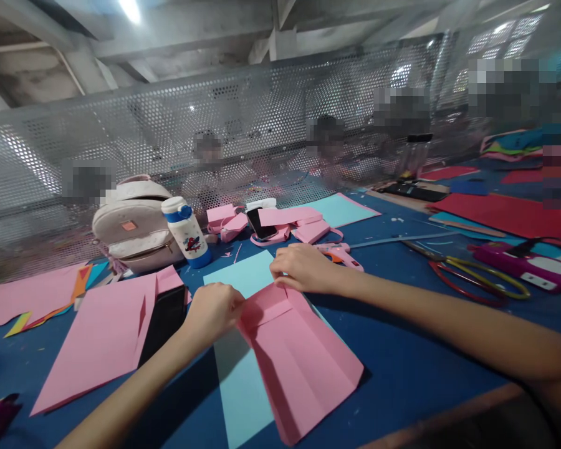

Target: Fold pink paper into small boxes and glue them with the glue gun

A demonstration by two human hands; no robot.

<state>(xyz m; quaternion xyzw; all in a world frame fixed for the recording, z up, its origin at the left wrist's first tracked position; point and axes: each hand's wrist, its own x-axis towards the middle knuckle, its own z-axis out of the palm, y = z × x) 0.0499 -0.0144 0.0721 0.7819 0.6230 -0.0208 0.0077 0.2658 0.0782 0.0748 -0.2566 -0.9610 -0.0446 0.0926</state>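
Observation:
A pink sheet of paper [303, 355] with folded-up sides lies in front of me, partly over a light blue sheet [238, 380]. My left hand [214, 312] is closed on its far left corner, fingertips pinching the edge. At the far right corner, my right hand [299, 268] pinches the paper between thumb and fingers. Between the two hands the far edge stands folded up. Just beyond my right hand lies a pink and orange tool [343, 255], partly hidden, whose kind I cannot make out.
Left are a larger pink sheet [98, 330] and a black flat object [163, 321]. Farther back stand a backpack [140, 224], a bottle [187, 231] and small pink paper boxes [313, 231]. Scissors [477, 277] and a purple device [528, 265] lie right. A perforated metal screen [262, 112] closes the back.

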